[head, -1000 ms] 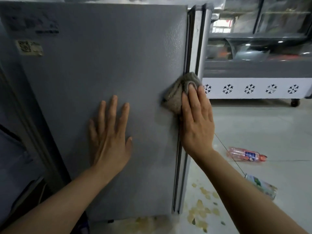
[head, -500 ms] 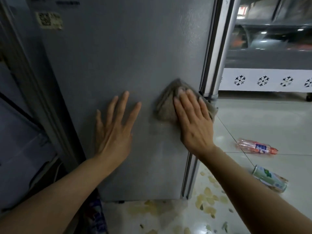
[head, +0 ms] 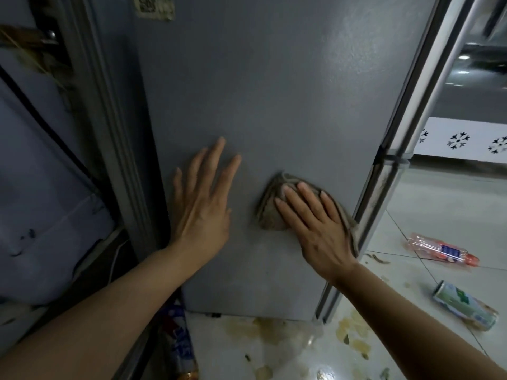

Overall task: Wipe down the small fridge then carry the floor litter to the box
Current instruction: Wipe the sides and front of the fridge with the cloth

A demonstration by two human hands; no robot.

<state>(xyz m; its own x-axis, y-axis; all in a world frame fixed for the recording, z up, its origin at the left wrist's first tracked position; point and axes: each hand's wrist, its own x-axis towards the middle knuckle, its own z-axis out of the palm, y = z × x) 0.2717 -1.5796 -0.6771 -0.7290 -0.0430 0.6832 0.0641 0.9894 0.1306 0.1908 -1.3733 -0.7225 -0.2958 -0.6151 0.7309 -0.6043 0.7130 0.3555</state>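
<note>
- Two hands are laid against the grey side panel of the small fridge (head: 274,105); the wiping step is judged to be in hand, with the litter step not yet begun.
- A crumpled grey-brown cloth (head: 270,212) is pressed flat against the lower part of the panel by the right hand (head: 318,229), near the fridge's front corner trim (head: 389,171). The fingers are held straight over the cloth, so it is pushed rather than clenched.
- Nothing is held by the left hand (head: 203,207); it is rested on the panel just beside the cloth, with the fingers spread and straight, apparently as a brace.
- Floor litter is seen on the pale tiled floor (head: 452,209) to the right of the fridge: a clear plastic bottle (head: 441,249) with a red cap end and a green-and-white can (head: 463,305), both lying on their sides and well apart from the hands.
- Yellowish scraps (head: 354,335) and a stained patch are scattered on the tiles at the foot of the fridge.
- No box is shown in the view, so its place cannot be told.
- For the next move, the cloth is judged to need sweeping across the rest of the panel, down towards the bottom edge, under steady flat pressure; only afterwards are the bottle and can to be gathered.
</note>
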